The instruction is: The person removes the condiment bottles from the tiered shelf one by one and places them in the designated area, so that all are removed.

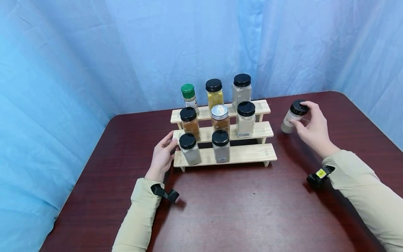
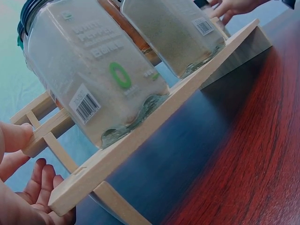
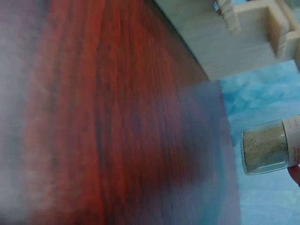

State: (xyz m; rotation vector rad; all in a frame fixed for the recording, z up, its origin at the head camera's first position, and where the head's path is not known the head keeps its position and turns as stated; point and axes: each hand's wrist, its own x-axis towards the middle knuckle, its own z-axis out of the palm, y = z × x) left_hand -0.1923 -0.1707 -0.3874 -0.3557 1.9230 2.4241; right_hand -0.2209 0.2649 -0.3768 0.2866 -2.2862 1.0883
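A three-tier wooden spice rack stands on the table with several spice jars on its steps. My left hand grips the left end of the middle step, thumb on top and a finger beneath, as the left wrist view shows. To the right of the rack, my right hand holds a spice jar by its black lid and side, tilted. Its greyish-brown powder shows through the glass in the right wrist view. A white pepper jar sits on the front step, close to my left hand.
On the back step are a green-capped jar, a yellow spice jar and a black-lidded jar. A silver-lidded jar stands mid-rack. Behind the dark red table hangs a blue curtain.
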